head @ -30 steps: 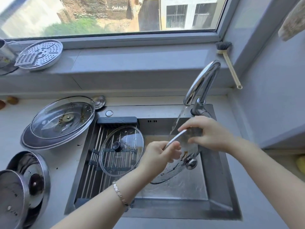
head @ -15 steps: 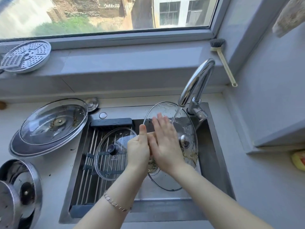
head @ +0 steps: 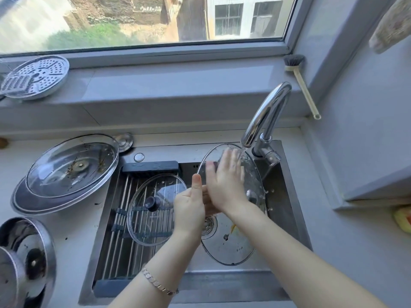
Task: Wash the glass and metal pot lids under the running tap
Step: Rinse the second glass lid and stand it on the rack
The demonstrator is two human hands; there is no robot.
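A large glass lid (head: 231, 243) stands tilted in the sink basin under the running tap (head: 264, 116). My left hand (head: 191, 205) grips its left rim, thumb pointing up. My right hand (head: 224, 183) lies flat on the lid's face with fingers spread, up near the water stream. A smaller glass lid (head: 155, 210) with a dark knob rests on the drying rack (head: 115, 236) over the left of the sink. A dirty glass lid (head: 71, 167) sits on a metal lid (head: 24, 203) on the left counter. Shiny metal lids (head: 24, 261) lie at the lower left.
A perforated steamer plate (head: 37, 76) and a grater sit on the window sill at left. A dish brush (head: 300, 83) leans in the sill's right corner. A yellow sponge (head: 403, 218) lies at the right edge. A small metal cap (head: 124, 141) sits behind the sink.
The lid was turned from edge-on to face-up in the sink. My right hand moved from its rim to flat on the face, then slid up toward the stream.
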